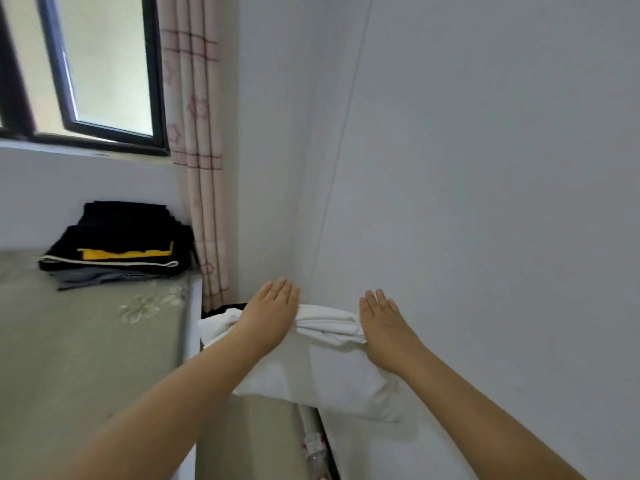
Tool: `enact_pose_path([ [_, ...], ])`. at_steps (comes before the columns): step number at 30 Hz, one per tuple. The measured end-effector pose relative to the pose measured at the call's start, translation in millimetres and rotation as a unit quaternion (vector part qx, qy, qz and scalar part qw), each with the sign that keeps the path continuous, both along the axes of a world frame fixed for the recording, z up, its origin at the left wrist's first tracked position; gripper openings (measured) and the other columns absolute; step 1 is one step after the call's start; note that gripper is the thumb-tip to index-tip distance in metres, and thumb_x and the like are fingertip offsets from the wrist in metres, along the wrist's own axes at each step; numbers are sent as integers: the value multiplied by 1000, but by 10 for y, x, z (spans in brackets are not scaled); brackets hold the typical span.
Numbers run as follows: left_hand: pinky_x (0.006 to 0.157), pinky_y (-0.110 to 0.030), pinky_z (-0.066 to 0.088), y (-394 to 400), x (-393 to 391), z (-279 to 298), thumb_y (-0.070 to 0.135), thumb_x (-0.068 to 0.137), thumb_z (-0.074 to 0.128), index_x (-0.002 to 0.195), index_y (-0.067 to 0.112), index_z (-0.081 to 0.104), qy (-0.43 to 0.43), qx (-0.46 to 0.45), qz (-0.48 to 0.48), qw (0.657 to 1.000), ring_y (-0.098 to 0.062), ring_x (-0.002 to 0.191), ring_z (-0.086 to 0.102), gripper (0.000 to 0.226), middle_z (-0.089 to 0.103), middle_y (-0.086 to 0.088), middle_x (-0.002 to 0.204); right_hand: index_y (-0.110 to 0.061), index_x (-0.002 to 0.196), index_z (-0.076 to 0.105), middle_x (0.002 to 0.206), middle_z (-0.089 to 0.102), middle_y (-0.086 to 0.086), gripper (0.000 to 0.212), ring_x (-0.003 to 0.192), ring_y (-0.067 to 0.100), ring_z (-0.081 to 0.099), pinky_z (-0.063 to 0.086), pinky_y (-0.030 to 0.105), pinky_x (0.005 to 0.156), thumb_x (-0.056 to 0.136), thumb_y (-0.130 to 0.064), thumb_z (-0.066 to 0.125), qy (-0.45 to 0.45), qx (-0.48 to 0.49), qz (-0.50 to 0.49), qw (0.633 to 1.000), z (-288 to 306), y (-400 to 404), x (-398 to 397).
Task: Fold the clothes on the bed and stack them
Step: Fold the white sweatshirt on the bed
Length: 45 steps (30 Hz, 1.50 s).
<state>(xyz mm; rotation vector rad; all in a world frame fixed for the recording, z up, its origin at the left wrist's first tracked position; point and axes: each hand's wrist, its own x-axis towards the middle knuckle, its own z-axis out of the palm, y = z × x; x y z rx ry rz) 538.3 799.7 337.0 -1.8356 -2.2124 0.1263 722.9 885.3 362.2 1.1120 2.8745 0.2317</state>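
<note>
A folded white garment point(322, 365) is held up in the air near the wall, beyond the bed's right edge. My left hand point(270, 315) lies flat on its top left part with straight fingers. My right hand point(384, 327) lies flat on its right side, fingers straight too. The cloth bunches into pleats between the two hands. A stack of folded clothes point(117, 247), black with a yellow and a grey layer, sits at the far corner of the bed point(79, 341) under the window.
The bed has a grey-green cover with an embroidered flower. A pink-patterned curtain point(201, 168) hangs in the corner beside the dark-framed window point(104, 81). A white wall point(485, 168) fills the right side. A narrow gap runs between bed and wall.
</note>
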Motion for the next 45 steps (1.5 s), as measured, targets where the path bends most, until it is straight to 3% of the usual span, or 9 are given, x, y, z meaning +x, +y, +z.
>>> enact_pose_path([
  [19, 114, -33, -4, 1370, -2702, -215, 0, 95, 24, 145, 2, -5, -19, -99, 325, 940, -23, 143, -6, 58, -6, -13, 155, 0, 144, -6, 153, -11, 17, 67, 142, 28, -11, -4, 35, 114, 88, 5, 32, 28, -117, 333, 935, -597, 2366, -3643],
  [24, 114, -33, 0, 1592, -3607, -257, 1, 95, 31, 145, 2, 2, -29, -123, 337, 933, -23, 143, -1, 58, 1, -13, 155, -2, 142, 16, 152, 14, 14, 55, 141, 26, 9, 10, 34, 114, 90, 1, 34, -10, -145, 347, 927, -635, 2645, -4714],
  [27, 115, -33, 4, 1732, -4359, -293, -2, 93, 35, 145, 2, 7, -50, -136, 344, 928, -23, 143, 3, 59, 5, -13, 154, -4, 131, 33, 140, 32, 11, 41, 131, 27, 27, 25, 31, 104, 90, -2, 36, -21, -153, 359, 920, -622, 2806, -5479],
  [29, 115, -33, 5, 1813, -4950, -306, -3, 92, 37, 144, 2, 9, -59, -149, 350, 923, -22, 143, 4, 60, 7, -13, 154, -9, 111, 44, 125, 41, 10, 23, 118, 25, 38, 31, 26, 85, 90, -3, 37, -40, -160, 361, 918, -601, 2907, -6083],
  [30, 115, -33, 6, 1858, -5250, -292, -3, 91, 38, 144, 2, 11, -59, -151, 354, 921, -22, 142, 6, 59, 8, -13, 154, -13, 93, 43, 116, 44, 9, 12, 112, 25, 42, 29, 25, 77, 89, -3, 37, -47, -160, 365, 916, -554, 2949, -6383],
  [32, 114, -32, 9, 1950, -5843, -193, -3, 91, 38, 143, 2, 15, -49, -133, 363, 921, -21, 141, 10, 57, 12, -13, 153, -18, 72, 33, 111, 45, 10, 23, 108, 26, 44, 28, 25, 75, 89, -2, 37, -42, -158, 366, 916, -423, 3020, -6980],
  [34, 113, -31, 9, 2041, -6406, -7, -2, 92, 35, 143, 1, 15, -22, -93, 372, 923, -20, 141, 13, 54, 14, -12, 153, -10, 90, 44, 120, 46, 14, 11, 111, 27, 44, 32, 28, 81, 87, -1, 38, 2, -146, 372, 917, -251, 3086, -7528],
  [39, 113, -29, -5, 2131, -7616, 301, -2, 94, 28, 146, 5, 3, 42, -3, 414, 910, -21, 143, 1, 58, 3, -11, 155, 5, 136, 26, 145, 29, 20, 51, 131, 29, 33, 30, 32, 103, 89, -8, 42, 110, -104, 391, 908, -47, 3158, -8657],
  [45, 114, -36, -3, 1906, -8572, -725, 4, 93, 32, 147, 15, 1, -6, -28, 513, 858, -24, 143, 0, 62, 1, -9, 155, 4, 143, -7, 152, 0, 24, 65, 142, 32, 4, 6, 38, 115, 95, -15, 34, 57, -91, 435, 894, -1196, 2851, -9604],
])
